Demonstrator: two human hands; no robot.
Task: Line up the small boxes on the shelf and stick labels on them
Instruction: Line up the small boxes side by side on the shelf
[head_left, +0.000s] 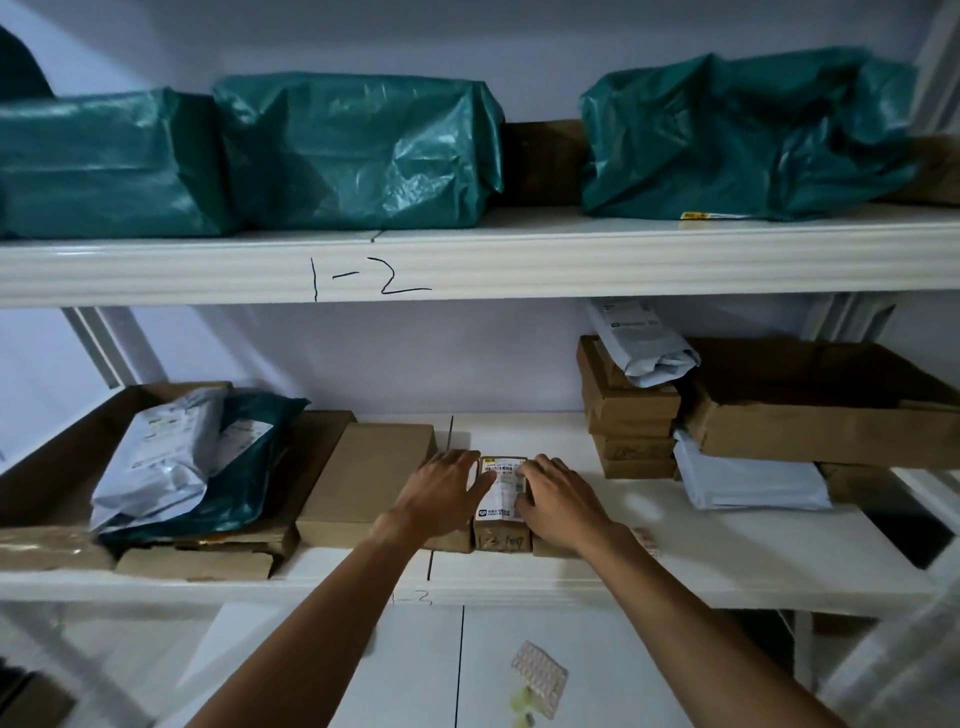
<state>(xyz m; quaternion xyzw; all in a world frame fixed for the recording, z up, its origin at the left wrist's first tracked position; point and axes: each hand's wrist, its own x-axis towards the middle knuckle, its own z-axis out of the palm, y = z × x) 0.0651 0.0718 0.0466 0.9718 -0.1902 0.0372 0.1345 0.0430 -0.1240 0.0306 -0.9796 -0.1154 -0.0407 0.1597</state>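
Nearest the camera, two bare forearms are reaching up and forward from the bottom edge toward the middle shelf (727, 551). Below them, on a lower white surface, a small blister-like sheet (538, 678) is lying flat.

The left hand (441, 499) is resting palm down with fingers spread, covering the left side of the small box (501, 519). The right hand (558, 501) is lying the same way on the box's right side. Neither grip is closing around anything: both are flat and open, pressing on top. Between the hands, a white label (503, 488) with print is showing on the box's top face. The small box is sitting at the front of the middle shelf, near its centre seam, with handwriting on its front face that is too small to read.

Just left of the small box a flat brown carton (363, 478) is lying. Further left of the small box, grey and green mailer bags (182, 462) are piling on a wide cardboard tray. To the right of the small box, well apart, a stack of brown cartons (631, 415) is standing with a grey mailer on top. Above the small box, the upper shelf edge (467, 265) is bearing the handwritten mark "1-2", and green plastic parcels (358, 150) are sitting on it.
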